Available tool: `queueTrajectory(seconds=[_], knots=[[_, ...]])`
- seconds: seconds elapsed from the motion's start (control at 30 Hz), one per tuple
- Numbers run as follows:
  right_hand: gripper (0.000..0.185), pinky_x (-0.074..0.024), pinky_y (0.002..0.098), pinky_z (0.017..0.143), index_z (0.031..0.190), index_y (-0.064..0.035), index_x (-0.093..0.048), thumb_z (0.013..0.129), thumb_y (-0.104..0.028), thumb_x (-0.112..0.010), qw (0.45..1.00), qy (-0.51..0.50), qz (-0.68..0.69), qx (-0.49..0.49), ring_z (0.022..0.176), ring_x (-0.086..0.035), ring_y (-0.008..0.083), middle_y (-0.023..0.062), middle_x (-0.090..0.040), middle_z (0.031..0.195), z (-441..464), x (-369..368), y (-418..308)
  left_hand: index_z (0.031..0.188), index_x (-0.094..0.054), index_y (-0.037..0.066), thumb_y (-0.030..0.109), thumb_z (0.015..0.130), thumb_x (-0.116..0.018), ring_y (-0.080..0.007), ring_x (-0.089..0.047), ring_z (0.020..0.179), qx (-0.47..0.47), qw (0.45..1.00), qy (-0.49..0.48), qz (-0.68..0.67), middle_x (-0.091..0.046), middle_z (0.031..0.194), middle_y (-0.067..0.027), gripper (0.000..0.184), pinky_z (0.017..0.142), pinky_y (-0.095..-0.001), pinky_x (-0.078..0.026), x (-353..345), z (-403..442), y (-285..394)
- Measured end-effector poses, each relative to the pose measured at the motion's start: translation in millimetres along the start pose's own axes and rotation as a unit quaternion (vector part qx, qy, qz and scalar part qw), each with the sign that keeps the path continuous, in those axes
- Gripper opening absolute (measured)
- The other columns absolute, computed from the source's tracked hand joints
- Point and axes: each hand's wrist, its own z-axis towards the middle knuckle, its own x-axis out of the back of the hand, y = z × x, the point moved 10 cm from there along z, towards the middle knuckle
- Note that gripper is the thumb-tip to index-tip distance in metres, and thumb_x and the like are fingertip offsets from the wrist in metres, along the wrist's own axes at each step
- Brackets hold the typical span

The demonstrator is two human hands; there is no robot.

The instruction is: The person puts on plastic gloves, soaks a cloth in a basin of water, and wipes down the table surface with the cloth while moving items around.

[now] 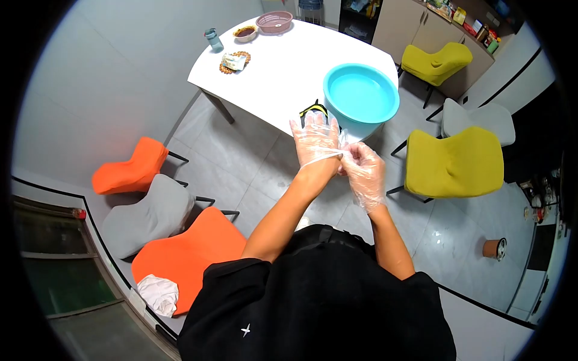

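Both of my hands wear thin, clear plastic gloves. My left hand (317,143) is stretched out over the near edge of the white table, its fingers extended and holding nothing. With closed fingers, my right hand (365,171) pinches the cuff of the left plastic glove (328,157) at the wrist and pulls it taut. Just beyond my left fingertips lies a black and yellow item (314,109), partly covered by the hand, so its kind is unclear. A light-blue basin (361,96) stands on the table to the right of it.
The white table (283,72) also bears a teal bottle (213,40), a bowl of dark liquid (245,33), a pink basket (274,22) and a packet (235,61) on a beaded mat. Orange chairs (189,256) stand left, yellow-green chairs (454,162) right. A bin (494,248) lies on the floor.
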Motion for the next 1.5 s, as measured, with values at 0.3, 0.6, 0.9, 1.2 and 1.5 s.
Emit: queueTrajectory(seconds=[0.3, 0.6, 0.9, 1.2, 1.5], knots=[[0.023, -0.0551, 0.0345, 0.074, 0.104, -0.0028, -0.066, 0.082, -0.003, -0.071, 0.923, 0.022, -0.333, 0.192, 0.080, -0.068, 0.0218, 0.0110, -0.069, 0.091, 3.0, -7.7, -25.2, 0.162, -0.036, 0.016, 0.046, 0.102, -0.045, -0.0377, -0.022, 0.157, -0.017, 0.999, -0.007, 0.035, -0.030, 0.168, -0.0160, 0.068, 0.121, -0.0722, -0.002, -19.5, 2.2, 4.9], [0.019, -0.0559, 0.0430, 0.057, 0.104, -0.0034, -0.065, 0.086, -0.010, -0.063, 0.793, -0.123, -0.528, 0.279, 0.066, -0.068, 0.0329, 0.0142, -0.064, 0.078, -0.1, -57.8, 28.1, 0.168, -0.007, 0.028, 0.056, 0.101, -0.043, -0.0431, -0.038, 0.148, -0.108, 0.985, -0.136, 0.015, -0.025, 0.171, -0.0175, 0.081, 0.119, -0.0714, -0.008, -92.6, 18.0, 17.3], [0.018, -0.0570, 0.0408, 0.076, 0.101, -0.0036, -0.063, 0.083, -0.003, -0.064, 0.784, -0.110, -0.481, 0.376, 0.094, -0.068, 0.0317, 0.0122, -0.064, 0.101, -7.6, -57.3, -14.0, 0.166, -0.021, 0.023, 0.067, 0.102, -0.037, -0.0361, -0.028, 0.152, 0.022, 0.646, -0.185, -0.740, -0.023, 0.170, -0.0201, 0.080, 0.123, -0.0566, -0.025, -148.0, 50.4, 22.4], [0.031, -0.0561, 0.0346, 0.065, 0.117, -0.0079, -0.070, 0.087, -0.010, -0.073, 0.915, 0.007, -0.315, 0.253, 0.070, -0.069, 0.0215, 0.0081, -0.071, 0.092, 1.5, -17.4, -17.2, 0.168, -0.006, 0.023, 0.053, 0.098, -0.066, -0.0368, -0.021, 0.157, 0.030, 0.240, -0.030, -0.970, -0.018, 0.171, -0.0155, 0.097, 0.121, -0.0568, -0.030, -85.9, 37.6, 16.9], [0.044, -0.0576, 0.0341, 0.077, 0.113, -0.0023, -0.073, 0.082, -0.033, -0.083, 0.973, -0.134, -0.164, 0.086, 0.078, -0.072, 0.0247, 0.0143, -0.075, 0.095, 9.3, -19.2, -15.2, 0.168, -0.014, 0.023, 0.049, 0.102, -0.060, -0.0351, -0.026, 0.155, 0.061, 0.351, 0.044, -0.933, -0.028, 0.169, -0.0116, 0.084, 0.125, -0.0530, -0.018, -87.7, 32.4, 6.9]])
